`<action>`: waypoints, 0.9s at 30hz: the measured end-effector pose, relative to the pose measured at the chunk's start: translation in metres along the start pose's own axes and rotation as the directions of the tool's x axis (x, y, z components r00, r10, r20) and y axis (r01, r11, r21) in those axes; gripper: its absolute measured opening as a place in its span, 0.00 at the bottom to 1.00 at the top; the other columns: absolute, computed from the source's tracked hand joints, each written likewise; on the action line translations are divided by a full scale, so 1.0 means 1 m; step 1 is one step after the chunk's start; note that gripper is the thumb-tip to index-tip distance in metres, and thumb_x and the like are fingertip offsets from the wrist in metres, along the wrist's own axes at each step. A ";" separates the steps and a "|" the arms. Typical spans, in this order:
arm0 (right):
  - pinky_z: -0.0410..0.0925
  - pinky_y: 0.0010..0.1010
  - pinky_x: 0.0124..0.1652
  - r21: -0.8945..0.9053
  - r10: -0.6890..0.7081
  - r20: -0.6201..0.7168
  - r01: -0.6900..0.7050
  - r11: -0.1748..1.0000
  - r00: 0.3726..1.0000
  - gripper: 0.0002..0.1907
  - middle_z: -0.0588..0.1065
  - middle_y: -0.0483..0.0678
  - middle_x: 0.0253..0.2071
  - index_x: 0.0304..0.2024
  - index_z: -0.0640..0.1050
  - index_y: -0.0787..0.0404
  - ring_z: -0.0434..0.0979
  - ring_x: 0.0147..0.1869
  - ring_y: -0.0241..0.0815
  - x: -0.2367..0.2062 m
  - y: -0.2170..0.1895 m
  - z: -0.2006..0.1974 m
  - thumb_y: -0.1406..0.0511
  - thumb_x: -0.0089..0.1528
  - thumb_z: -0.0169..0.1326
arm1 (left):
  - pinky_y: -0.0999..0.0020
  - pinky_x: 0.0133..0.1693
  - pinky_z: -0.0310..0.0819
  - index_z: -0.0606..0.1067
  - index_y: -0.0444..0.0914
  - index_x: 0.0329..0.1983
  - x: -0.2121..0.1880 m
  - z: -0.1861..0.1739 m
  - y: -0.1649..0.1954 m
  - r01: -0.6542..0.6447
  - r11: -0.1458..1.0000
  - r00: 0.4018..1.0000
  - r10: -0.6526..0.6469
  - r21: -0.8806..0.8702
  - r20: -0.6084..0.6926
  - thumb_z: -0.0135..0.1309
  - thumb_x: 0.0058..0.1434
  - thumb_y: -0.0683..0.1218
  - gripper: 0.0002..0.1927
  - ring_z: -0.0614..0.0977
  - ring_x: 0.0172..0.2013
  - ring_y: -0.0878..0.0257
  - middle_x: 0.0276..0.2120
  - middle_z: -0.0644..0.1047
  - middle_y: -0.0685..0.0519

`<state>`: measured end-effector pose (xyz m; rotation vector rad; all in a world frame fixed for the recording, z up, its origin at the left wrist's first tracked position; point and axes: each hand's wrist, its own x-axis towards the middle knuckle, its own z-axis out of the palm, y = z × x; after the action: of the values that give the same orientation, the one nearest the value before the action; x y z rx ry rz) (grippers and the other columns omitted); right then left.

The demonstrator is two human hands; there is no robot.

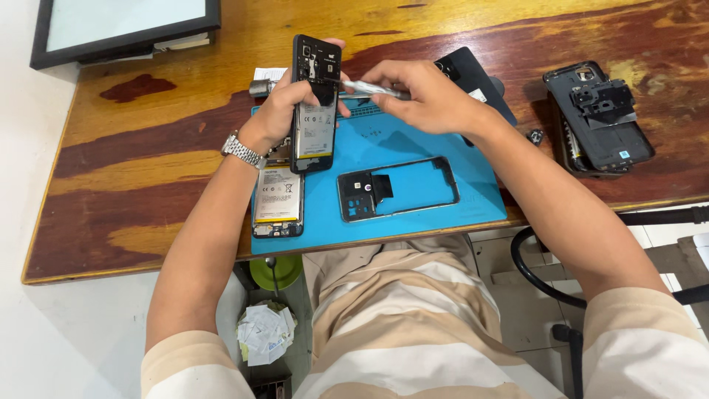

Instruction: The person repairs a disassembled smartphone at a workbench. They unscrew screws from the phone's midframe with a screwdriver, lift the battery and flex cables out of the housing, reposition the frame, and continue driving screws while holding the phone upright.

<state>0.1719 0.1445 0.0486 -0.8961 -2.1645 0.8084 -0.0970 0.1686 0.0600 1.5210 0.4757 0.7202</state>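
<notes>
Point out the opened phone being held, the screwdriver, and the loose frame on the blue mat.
opened phone (315,111), head view, its exposed back.
screwdriver (373,89), head view, its silver shaft.
loose frame (360,198), head view, its camera end.

A repair mat (413,140) lies on the bench (148,148). Above its left part, the left hand (284,103) holds an opened phone (316,103) upright, and the right hand (425,92) lays a screwdriver (373,89) across it. A second opened phone (278,199) lies on the mat's left edge, a phone frame (399,188) to its right. A stack of phone parts (598,118) sits well right of the mat, a framed panel (125,29) at the far left corner.
</notes>
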 end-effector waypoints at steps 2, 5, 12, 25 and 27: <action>0.70 0.25 0.38 0.041 -0.032 -0.016 0.033 0.999 0.999 0.15 0.78 0.45 0.35 0.59 0.77 0.62 0.75 0.38 0.30 0.000 -0.002 0.002 0.67 0.69 0.55 | 0.55 0.55 0.77 0.55 0.40 0.78 0.001 -0.001 -0.001 -0.009 1.000 1.000 0.009 0.005 0.001 0.38 0.60 0.43 0.38 0.83 0.47 0.51 0.55 0.76 0.46; 0.70 0.28 0.39 -0.024 -0.024 -0.047 0.023 0.999 0.999 0.15 0.80 0.47 0.36 0.58 0.79 0.62 0.76 0.38 0.34 0.000 -0.006 0.004 0.65 0.70 0.57 | 0.55 0.56 0.77 0.56 0.40 0.78 0.002 -0.002 -0.002 -0.008 1.000 1.000 0.008 -0.004 -0.001 0.38 0.60 0.42 0.38 0.83 0.47 0.52 0.55 0.76 0.46; 0.74 0.31 0.49 -0.093 -0.106 -0.089 0.098 0.991 0.990 0.13 0.82 0.52 0.46 0.55 0.79 0.64 0.84 0.49 0.41 0.000 -0.013 0.002 0.66 0.70 0.57 | 0.55 0.54 0.78 0.56 0.41 0.77 0.001 -0.001 -0.004 -0.007 1.000 1.000 0.007 0.012 -0.014 0.41 0.60 0.43 0.38 0.82 0.45 0.55 0.54 0.75 0.48; 0.74 0.30 0.46 -0.135 -0.128 -0.138 0.109 0.985 0.982 0.13 0.82 0.54 0.45 0.54 0.80 0.66 0.84 0.46 0.41 -0.001 -0.011 0.001 0.66 0.69 0.58 | 0.56 0.54 0.78 0.57 0.42 0.78 0.001 -0.002 -0.006 0.004 1.000 1.000 -0.004 0.024 -0.015 0.40 0.61 0.44 0.38 0.82 0.45 0.57 0.52 0.77 0.46; 0.74 0.29 0.46 -0.134 -0.147 -0.147 0.127 0.983 0.978 0.13 0.83 0.55 0.45 0.54 0.81 0.66 0.84 0.46 0.40 -0.002 -0.011 0.002 0.66 0.69 0.59 | 0.56 0.55 0.78 0.57 0.42 0.77 0.001 -0.002 -0.007 -0.001 1.000 1.000 0.001 0.013 -0.015 0.40 0.61 0.43 0.37 0.82 0.45 0.57 0.52 0.76 0.46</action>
<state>0.1674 0.1362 0.0552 -0.8311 -2.1285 0.5233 -0.0967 0.1709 0.0536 1.5288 0.4922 0.7310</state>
